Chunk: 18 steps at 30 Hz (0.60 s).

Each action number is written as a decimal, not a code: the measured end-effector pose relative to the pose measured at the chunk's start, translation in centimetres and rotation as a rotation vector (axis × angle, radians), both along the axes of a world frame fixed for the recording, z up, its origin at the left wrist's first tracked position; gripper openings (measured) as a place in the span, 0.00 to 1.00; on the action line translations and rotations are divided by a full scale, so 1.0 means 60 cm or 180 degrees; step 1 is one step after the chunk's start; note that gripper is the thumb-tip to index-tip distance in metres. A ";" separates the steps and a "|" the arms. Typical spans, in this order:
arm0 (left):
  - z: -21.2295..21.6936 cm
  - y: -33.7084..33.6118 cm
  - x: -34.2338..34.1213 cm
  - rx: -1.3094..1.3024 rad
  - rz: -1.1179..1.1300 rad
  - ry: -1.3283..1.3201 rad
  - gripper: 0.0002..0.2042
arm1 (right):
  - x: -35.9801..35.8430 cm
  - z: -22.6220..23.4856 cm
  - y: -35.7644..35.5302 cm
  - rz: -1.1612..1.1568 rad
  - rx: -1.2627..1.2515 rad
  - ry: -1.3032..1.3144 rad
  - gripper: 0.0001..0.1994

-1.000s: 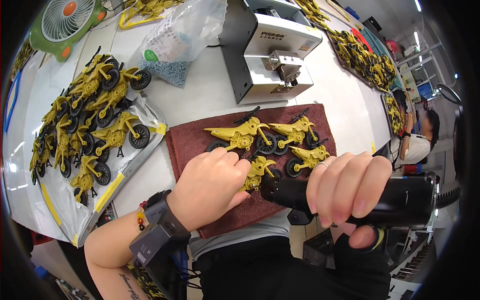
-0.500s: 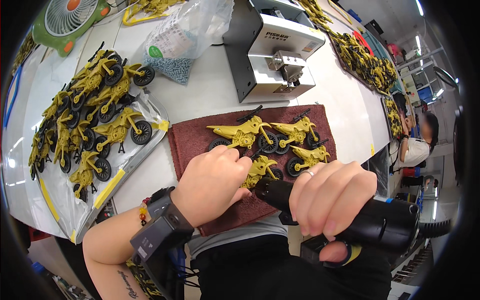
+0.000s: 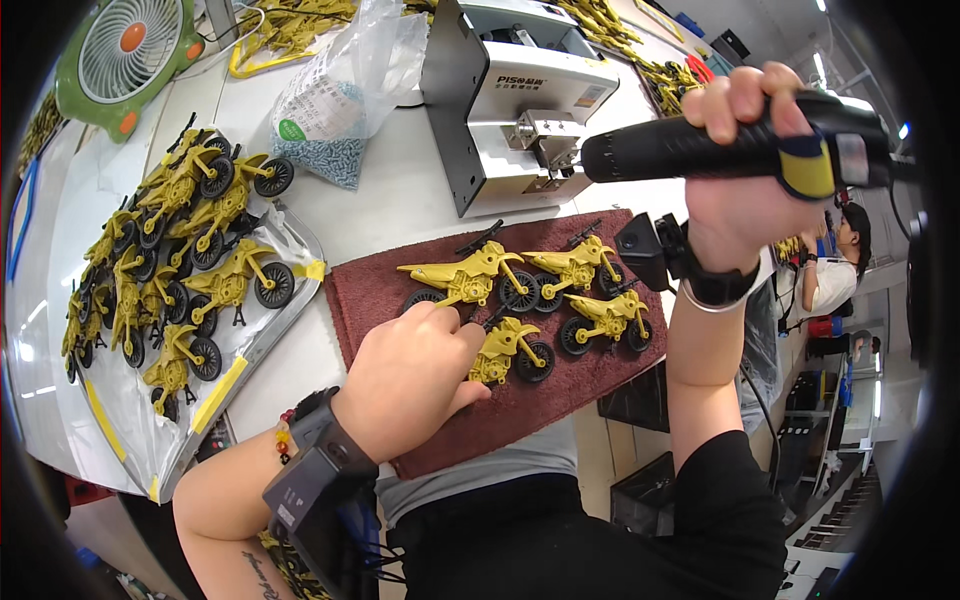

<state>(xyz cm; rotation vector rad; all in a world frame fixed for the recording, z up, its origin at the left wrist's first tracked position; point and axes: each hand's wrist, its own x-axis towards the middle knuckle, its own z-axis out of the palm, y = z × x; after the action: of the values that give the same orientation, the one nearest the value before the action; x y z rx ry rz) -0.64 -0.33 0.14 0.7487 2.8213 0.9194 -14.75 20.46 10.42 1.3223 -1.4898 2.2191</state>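
Observation:
My right hand (image 3: 750,205) is wrapped round a black electric screwdriver (image 3: 650,150), raised at the right. The screwdriver's nose points left, right beside the pick-up block of a screw feeder (image 3: 555,75); whether its bit touches the block I cannot tell. My left hand (image 3: 405,385) is closed on the rear part of a yellow toy motorcycle (image 3: 495,362), lying on its side on a brown towel (image 3: 362,290). Its fingertips and the toy's rear are hidden. Several more toy motorcycles, among them a larger-looking one (image 3: 468,272), lie on the towel above and to the right.
At the left, a plastic-lined tray (image 3: 225,390) carries a heap of toy motorcycles. Behind it stand a green fan (image 3: 125,60) and a clear bag of small bluish screws (image 3: 325,120). Another person (image 3: 838,275) sits at the far right.
My right hand has swung the screwdriver up and away from the toy motorcycle to the screw feeder. My left hand stays on the same toy, and the whole view has shifted slightly.

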 end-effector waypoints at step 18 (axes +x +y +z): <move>-0.004 0.001 0.000 -0.0042 0.0038 -0.0052 0.16 | 0.109 -0.031 -0.022 0.0960 0.0253 -0.0852 0.17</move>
<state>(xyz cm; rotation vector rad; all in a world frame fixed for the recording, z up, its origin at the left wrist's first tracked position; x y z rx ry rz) -0.65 -0.28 -0.07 0.7200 2.8180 0.9033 -8.21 19.12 8.56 1.3998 -1.5673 2.6417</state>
